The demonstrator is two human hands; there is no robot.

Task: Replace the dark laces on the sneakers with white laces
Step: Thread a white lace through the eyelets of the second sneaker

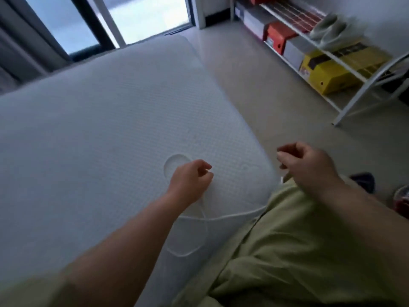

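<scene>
Left hand [190,178] pinches the white lace [232,216] near the mattress [99,140] edge, right hand [309,165] loosely curled, grip unclear; lace is light and limp, so pinch its tip.

sneaker [401,201] cut off at right edge, shelf shoes [327,32] blurred

A single wide-angle view looks from the person's head, forward and steeply down, tilted so the room leans. It sits close over the bed [110,129], whose surface fills the frame's left and middle, and takes in the floor [254,89] and a shoe rack [321,52] at upper right.
</scene>
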